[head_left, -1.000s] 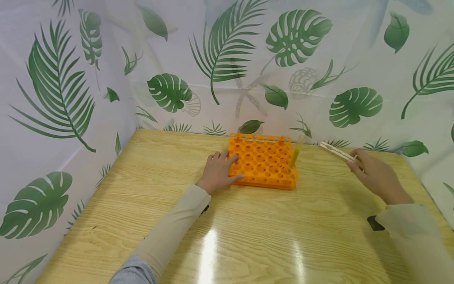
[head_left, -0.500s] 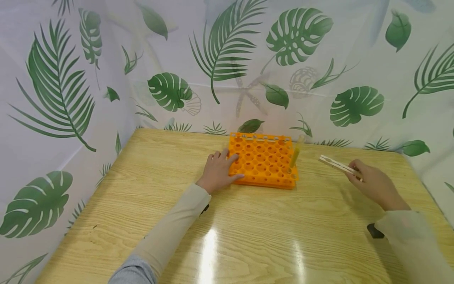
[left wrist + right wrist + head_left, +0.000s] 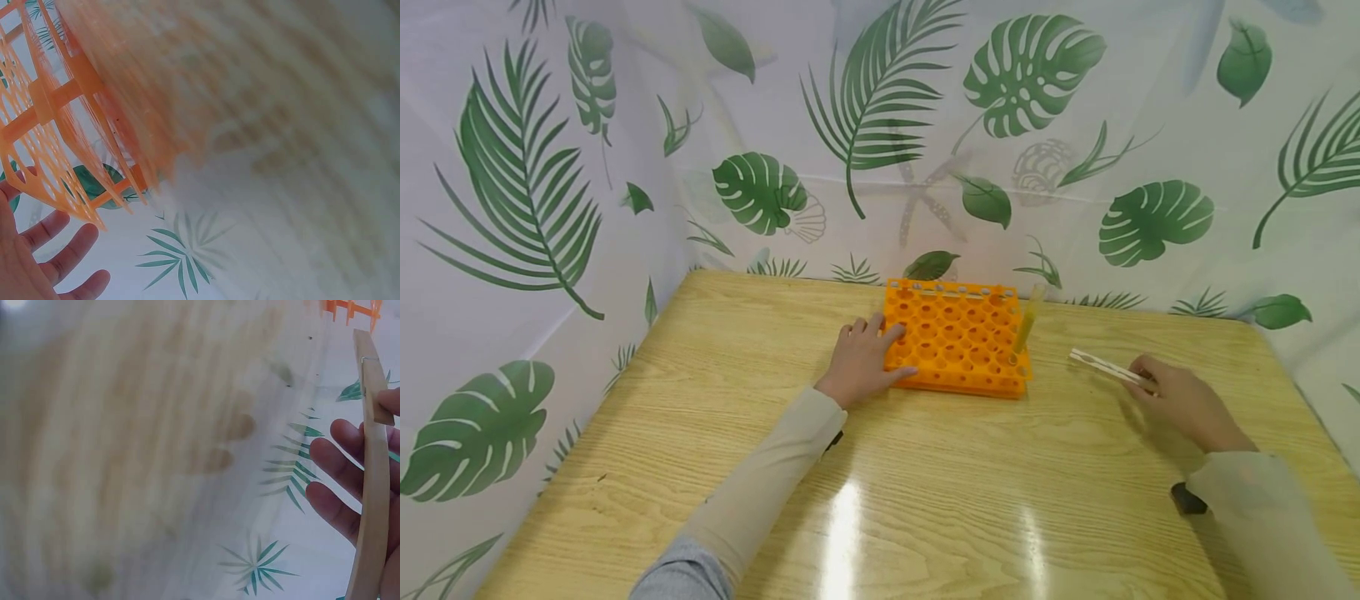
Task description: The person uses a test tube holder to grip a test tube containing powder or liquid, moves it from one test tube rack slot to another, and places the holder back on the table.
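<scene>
An orange test tube rack (image 3: 951, 342) stands on the table in the head view. Tilted slightly at its right end is a test tube (image 3: 1024, 327) with yellow liquid. My left hand (image 3: 863, 362) rests against the rack's left end, fingers spread, thumb along the front edge. The left wrist view shows several loosely extended fingers (image 3: 62, 253) beside the rack's frame (image 3: 59, 103). To the right of the rack, my right hand (image 3: 1183, 400) holds a wooden test tube holder (image 3: 1105, 367) above the table. Its thumb presses the holder's short arm in the right wrist view; nothing is between the holder's tips.
The wood-grain table (image 3: 940, 500) meets a white leaf-patterned curtain (image 3: 917, 125) at the back and sides. The rack stands close to the table's back edge. A dark wrist strap piece (image 3: 1189, 498) shows under the right sleeve.
My right hand has come lower and nearer to me, bringing the test tube holder down and slightly left. The left hand, rack and test tube stay in place.
</scene>
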A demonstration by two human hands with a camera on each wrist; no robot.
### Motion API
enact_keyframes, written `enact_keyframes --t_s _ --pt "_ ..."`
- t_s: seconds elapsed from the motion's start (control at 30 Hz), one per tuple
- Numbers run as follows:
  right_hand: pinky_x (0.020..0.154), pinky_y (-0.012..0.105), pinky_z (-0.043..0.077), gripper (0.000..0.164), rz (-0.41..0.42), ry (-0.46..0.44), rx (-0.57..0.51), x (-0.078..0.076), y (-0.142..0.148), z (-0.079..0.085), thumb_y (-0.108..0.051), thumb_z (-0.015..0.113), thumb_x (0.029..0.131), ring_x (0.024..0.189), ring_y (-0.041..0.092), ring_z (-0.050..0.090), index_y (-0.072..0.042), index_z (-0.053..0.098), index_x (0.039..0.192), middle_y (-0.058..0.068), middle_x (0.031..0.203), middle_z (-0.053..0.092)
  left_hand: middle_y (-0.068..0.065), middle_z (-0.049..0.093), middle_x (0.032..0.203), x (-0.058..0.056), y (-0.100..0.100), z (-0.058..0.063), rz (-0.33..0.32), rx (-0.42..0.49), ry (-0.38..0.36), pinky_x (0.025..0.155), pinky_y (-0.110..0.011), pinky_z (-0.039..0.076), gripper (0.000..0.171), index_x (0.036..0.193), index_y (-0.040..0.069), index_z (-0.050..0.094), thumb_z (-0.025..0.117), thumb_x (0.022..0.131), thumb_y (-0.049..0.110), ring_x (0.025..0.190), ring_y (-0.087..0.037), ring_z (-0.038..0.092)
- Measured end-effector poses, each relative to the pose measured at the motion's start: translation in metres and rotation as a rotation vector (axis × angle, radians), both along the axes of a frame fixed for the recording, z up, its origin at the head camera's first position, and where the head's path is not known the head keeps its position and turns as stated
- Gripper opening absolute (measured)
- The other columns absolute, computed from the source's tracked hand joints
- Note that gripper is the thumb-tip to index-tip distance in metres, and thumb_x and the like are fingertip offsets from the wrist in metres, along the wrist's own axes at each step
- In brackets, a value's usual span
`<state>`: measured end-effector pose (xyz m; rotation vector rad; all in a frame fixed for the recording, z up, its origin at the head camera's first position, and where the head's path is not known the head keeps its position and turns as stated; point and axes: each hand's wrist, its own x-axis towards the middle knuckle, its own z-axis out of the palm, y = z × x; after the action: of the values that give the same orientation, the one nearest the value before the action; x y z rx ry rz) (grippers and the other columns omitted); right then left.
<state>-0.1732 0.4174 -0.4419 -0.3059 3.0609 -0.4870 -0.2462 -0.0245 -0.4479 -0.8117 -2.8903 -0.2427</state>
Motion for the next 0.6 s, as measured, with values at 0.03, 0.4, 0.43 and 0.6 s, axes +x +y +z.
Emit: enact_keyframes --t_s 0.03,0.4,0.43,0.6 --pt "0.057 0.038 0.046 0.026 -0.002 -0.010 -0.001 0.0000 0.0001 -0.0009 -0.032 0.051 0.097 0.072 0.023 0.063 -0.007 0.055 0.105 0.016 0.091 0.067 -0.008 0.044 0.127 -0.0002 0.0000 -0.0003 0.001 -0.001 0.001 0.087 -0.044 0.040 0.063 0.132 0.025 0.046 0.052 0.084 0.065 0.106 -0.028 0.047" --pt "0.061 0.040 0.048 0.030 0.011 -0.041 0.011 -0.0031 0.0037 -0.0055 -0.032 0.051 0.097 0.075 0.024 0.064 -0.004 0.057 0.107 0.014 0.091 0.067 -0.008 0.043 0.127 -0.0010 0.0003 -0.0012 0.010 -0.022 0.005 0.089 -0.044 0.041 0.064 0.134 0.026 0.046 0.050 0.084 0.066 0.107 -0.029 0.048" --pt "0.061 0.040 0.048 0.029 0.011 -0.043 0.015 -0.0035 0.0037 -0.0059 -0.031 0.051 0.097 0.075 0.023 0.063 -0.004 0.057 0.106 0.013 0.091 0.068 -0.008 0.043 0.127 -0.0010 0.0003 -0.0012 0.009 -0.021 0.006 0.089 -0.044 0.041 0.064 0.134 0.026 0.046 0.050 0.084 0.066 0.107 -0.029 0.048" --pt "0.060 0.037 0.047 0.026 0.018 -0.052 0.029 -0.0054 0.0029 -0.0069 -0.028 0.053 0.096 0.071 0.018 0.061 -0.004 0.059 0.105 0.009 0.087 0.068 -0.008 0.043 0.128 -0.0010 0.0008 -0.0011 0.009 -0.022 -0.001 0.089 -0.044 0.040 0.064 0.134 0.026 0.045 0.050 0.084 0.066 0.107 -0.029 0.047"
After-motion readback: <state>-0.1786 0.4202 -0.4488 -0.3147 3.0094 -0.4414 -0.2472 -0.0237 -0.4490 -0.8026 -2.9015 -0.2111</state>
